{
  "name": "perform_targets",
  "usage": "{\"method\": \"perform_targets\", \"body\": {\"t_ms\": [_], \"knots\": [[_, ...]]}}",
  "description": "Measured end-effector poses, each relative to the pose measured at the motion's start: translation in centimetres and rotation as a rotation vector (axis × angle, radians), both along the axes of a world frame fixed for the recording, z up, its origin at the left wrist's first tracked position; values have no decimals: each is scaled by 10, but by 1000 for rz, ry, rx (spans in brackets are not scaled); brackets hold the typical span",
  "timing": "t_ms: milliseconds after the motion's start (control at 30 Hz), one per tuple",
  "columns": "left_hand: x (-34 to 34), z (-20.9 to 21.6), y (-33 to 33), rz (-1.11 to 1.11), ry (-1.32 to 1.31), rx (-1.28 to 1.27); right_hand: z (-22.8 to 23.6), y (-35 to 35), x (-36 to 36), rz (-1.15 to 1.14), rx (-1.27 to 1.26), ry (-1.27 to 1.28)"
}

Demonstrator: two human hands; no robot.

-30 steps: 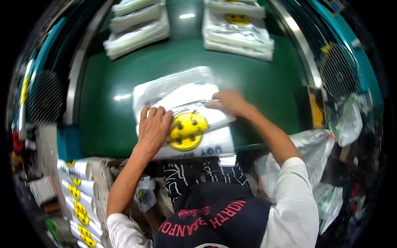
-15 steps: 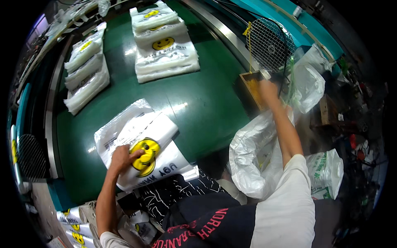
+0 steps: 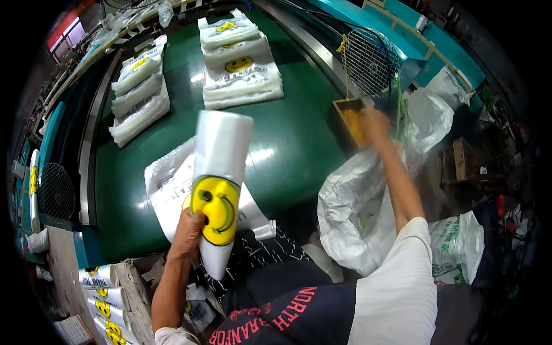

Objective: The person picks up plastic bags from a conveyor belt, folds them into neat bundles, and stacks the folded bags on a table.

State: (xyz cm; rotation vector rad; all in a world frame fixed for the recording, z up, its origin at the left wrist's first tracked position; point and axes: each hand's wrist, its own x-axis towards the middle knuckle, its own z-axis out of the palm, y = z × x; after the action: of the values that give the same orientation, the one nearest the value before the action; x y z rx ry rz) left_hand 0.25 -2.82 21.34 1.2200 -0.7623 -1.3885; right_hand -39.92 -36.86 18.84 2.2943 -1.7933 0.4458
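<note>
My left hand [image 3: 190, 234] grips a folded bundle of white plastic bags [image 3: 221, 144], held upright with a yellow smiley face on its front. Behind the bundle, more white plastic bags [image 3: 167, 172] lie flat at the near edge of the green belt. My right hand [image 3: 375, 127] is over the side of a small wooden box [image 3: 340, 106] that holds yellow strands like rubber bands [image 3: 353, 122]. Its fingers look curled, and whatever they pinch is too small or hidden to make out.
Stacks of smiley bags [image 3: 241, 80] and a second row [image 3: 141, 98] lie on the green belt [image 3: 287, 138]. A fan with a wire guard [image 3: 371, 62] stands beyond the box. An open white sack [image 3: 351, 213] is below my right arm. Several finished-looking bundles [image 3: 103, 307] lie at lower left.
My left hand has raised the bag bundle from the belt and turned it upright, now folded into a narrow shape. My right hand has stayed at the wooden box.
</note>
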Motion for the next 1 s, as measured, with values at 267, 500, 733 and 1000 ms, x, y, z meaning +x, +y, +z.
{"method": "perform_targets", "body": {"t_ms": [267, 500, 733, 1000], "knots": [[-28, 18, -7, 167, 93, -261, 55, 14, 18, 216, -156, -233], [-42, 20, -33, 9, 8, -147, 76, 173, 179, 1033, 111, -433], [16, 34, 36, -215, -12, -253, 51, 180, 204, 994, 1498, -1695], [108, -20, 202, 469, -230, 125, 99, 245, 289, 1230, 1465, -92]]}}
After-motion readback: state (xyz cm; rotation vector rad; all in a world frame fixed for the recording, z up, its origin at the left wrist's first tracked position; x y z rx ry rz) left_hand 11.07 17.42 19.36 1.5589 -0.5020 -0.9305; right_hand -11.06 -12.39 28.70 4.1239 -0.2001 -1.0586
